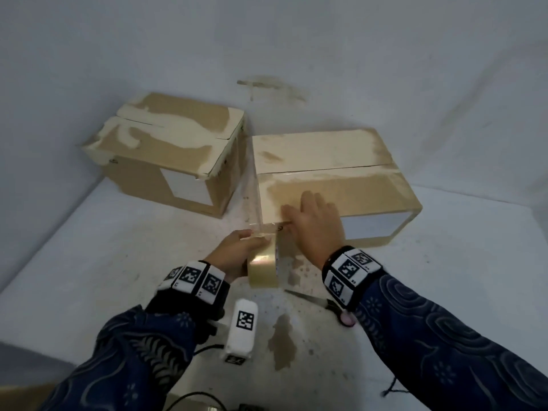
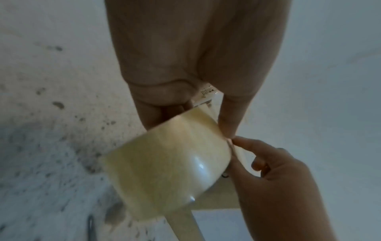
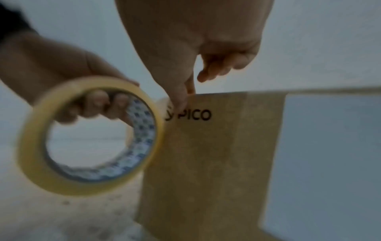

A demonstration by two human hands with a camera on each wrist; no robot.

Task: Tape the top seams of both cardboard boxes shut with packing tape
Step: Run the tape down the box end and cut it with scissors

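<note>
Left hand (image 1: 234, 253) fingers (image 3: 97, 104) hooked through the core of the tape roll (image 1: 263, 269), grasping it; right hand (image 1: 318, 223) fingers spread and relaxed, thumb pinning the tape strip (image 1: 267, 226) to the near corner of the right box (image 1: 341, 179), nothing grasped. Largest first: grey desk (image 1: 89, 247), stained in the middle. Left box (image 1: 166, 149) further back, its top seam looks untaped. Right box closer, a clear strip lies along part of its seam. Roll hovers just beside the right box's front face. Scissors (image 1: 323, 304) lie on the desk near the right wrist, partly hidden. Progress, as a guess: first box underway, strip not cut, second box left
</note>
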